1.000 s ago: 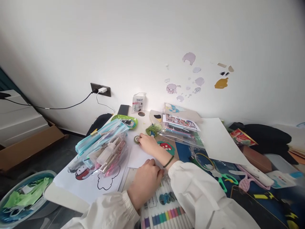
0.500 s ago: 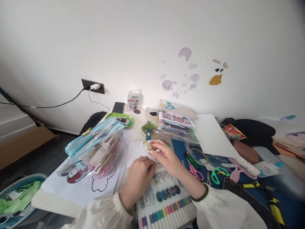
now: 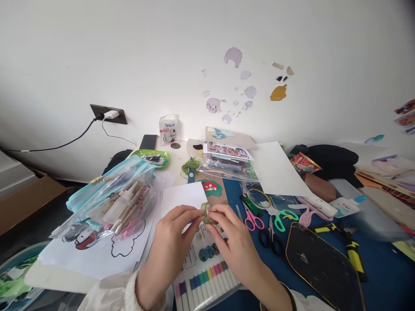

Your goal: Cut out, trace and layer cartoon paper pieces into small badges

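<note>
A small roll of green tape [image 3: 206,213] is held up between both hands, above a clear pack of colored markers [image 3: 207,276]. My left hand [image 3: 177,242] pinches the roll's left side with thumb and fingertips. On its right side, the fingers of my right hand [image 3: 231,242] are closed around the edge. Just behind the hands lies a white paper sheet [image 3: 183,196], beside a brown card with a red and green picture [image 3: 211,187].
At the left are a bag of pens and tools [image 3: 126,207] and drawn paper [image 3: 106,259]. Pink-handled scissors [image 3: 253,219], black scissors [image 3: 271,239], a dark board [image 3: 320,268] and yellow-handled pliers [image 3: 353,255] lie to the right. A Nexcare pack [image 3: 169,130] stands by the wall.
My left hand has come up to the tape roll and now grips it too. My right hand has turned and moved slightly lower with the roll. The view has shifted to the right.
</note>
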### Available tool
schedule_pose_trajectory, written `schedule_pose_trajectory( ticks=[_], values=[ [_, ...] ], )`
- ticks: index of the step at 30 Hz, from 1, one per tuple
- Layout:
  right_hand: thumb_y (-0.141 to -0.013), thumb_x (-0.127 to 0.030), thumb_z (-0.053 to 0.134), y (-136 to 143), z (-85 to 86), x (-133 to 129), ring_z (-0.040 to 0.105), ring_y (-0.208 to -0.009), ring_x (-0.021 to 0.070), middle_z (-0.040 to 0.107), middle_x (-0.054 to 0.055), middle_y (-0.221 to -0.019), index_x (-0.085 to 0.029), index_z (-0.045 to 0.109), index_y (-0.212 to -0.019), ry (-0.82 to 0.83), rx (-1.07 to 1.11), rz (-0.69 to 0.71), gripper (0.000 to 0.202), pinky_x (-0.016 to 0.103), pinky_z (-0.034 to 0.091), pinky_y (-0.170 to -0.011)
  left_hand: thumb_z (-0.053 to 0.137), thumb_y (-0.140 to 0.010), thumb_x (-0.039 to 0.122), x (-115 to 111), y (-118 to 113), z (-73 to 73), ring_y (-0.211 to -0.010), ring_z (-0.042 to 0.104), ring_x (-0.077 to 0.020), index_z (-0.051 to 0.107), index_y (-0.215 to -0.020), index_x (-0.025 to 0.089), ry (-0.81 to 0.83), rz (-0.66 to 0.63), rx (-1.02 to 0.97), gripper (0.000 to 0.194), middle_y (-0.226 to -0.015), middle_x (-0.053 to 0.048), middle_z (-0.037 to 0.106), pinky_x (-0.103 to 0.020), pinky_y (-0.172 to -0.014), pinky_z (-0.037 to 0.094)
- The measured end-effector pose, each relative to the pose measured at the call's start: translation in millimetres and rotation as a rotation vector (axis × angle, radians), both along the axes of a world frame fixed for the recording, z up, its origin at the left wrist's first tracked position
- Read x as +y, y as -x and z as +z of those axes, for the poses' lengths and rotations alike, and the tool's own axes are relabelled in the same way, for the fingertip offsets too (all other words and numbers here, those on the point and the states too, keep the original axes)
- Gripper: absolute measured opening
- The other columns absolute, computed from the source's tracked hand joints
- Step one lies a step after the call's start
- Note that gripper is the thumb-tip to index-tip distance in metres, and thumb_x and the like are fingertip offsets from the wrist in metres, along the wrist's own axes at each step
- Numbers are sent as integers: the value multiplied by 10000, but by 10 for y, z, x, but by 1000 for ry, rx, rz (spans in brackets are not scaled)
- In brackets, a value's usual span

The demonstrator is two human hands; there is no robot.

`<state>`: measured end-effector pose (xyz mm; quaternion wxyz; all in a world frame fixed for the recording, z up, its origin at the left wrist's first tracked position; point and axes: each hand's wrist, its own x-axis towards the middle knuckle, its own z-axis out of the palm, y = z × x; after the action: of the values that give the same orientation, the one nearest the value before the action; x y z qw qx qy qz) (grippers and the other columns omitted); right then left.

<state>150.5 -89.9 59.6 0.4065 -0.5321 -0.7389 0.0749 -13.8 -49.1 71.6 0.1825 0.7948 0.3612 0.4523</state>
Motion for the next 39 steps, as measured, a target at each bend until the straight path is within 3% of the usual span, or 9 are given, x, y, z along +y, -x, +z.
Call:
schedule_pose_trajectory(
  ticks=[6,9,13,18,21,25,28,33,39],
  values=[
    [-965,-237,457,-33,57,-28,618,-911,193,604,74,-1051,-211,598,-938,308,231,32,145,305,504,-741,480,-965,141,-30,-116,-51,-878,669,-169,559,-986,208,-93,10,102,105,-969,-39,691,-276,-740,527],
    [-963,-319,469,-39,40,16,578,-787,170,583,41,-911,-209,562,-791,469,410,42,224,281,452,-647,394,-992,163,-23,-208,-102,-788,706,-161,480,-1020,222,10,32,95,108,-938,-28,722,-263,-659,526],
    [-947,-356,469,13,-50,85,508,-700,161,507,6,-753,-211,461,-684,513,485,5,300,287,399,-620,333,-1000,220,18,-271,-181,-658,710,-177,423,-988,242,171,103,137,94,-849,-1,739,-266,-562,492],
    [-936,-372,476,67,-75,36,549,-720,170,565,30,-833,-203,542,-746,546,501,13,262,296,434,-637,272,-997,257,79,-301,-225,-661,711,-198,406,-987,246,171,109,234,134,-849,-21,745,-270,-536,463],
    [-957,-431,439,-211,-118,-113,606,-791,188,632,61,-996,-215,632,-937,535,521,-79,290,304,483,-673,250,-1005,263,109,-294,-194,-615,692,-189,395,-975,251,171,124,257,148,-827,-8,748,-268,-526,446],
    [-918,-442,462,-943,-277,-405,636,-857,247,672,101,-1030,-193,667,-966,472,288,-553,326,380,500,-773,255,-1006,245,160,-248,-167,-595,678,-175,385,-980,256,134,110,298,133,-836,4,751,-262,-527,443],
    [-921,-383,443,-1304,-338,-560,646,-885,281,683,114,-1014,-169,678,-987,572,-68,-707,325,406,489,-781,257,-997,213,192,-239,-205,-599,687,-182,373,-1018,261,77,96,337,127,-834,9,757,-259,-519,445],
    [-946,-358,404,-1140,-251,-421,656,-937,303,615,168,-1117,-122,669,-1064,850,-505,-837,374,358,475,-628,276,-967,151,202,-273,-289,-597,696,-201,356,-1032,273,39,77,376,160,-821,26,758,-260,-499,424],
    [-888,-399,427,-994,-137,-227,682,-854,344,638,168,-994,-165,665,-815,942,-544,-911,342,383,466,-599,228,-1006,235,194,-268,-295,-600,680,-169,360,-1013,272,233,20,254,137,-828,29,753,-262,-553,444]
  ],
)
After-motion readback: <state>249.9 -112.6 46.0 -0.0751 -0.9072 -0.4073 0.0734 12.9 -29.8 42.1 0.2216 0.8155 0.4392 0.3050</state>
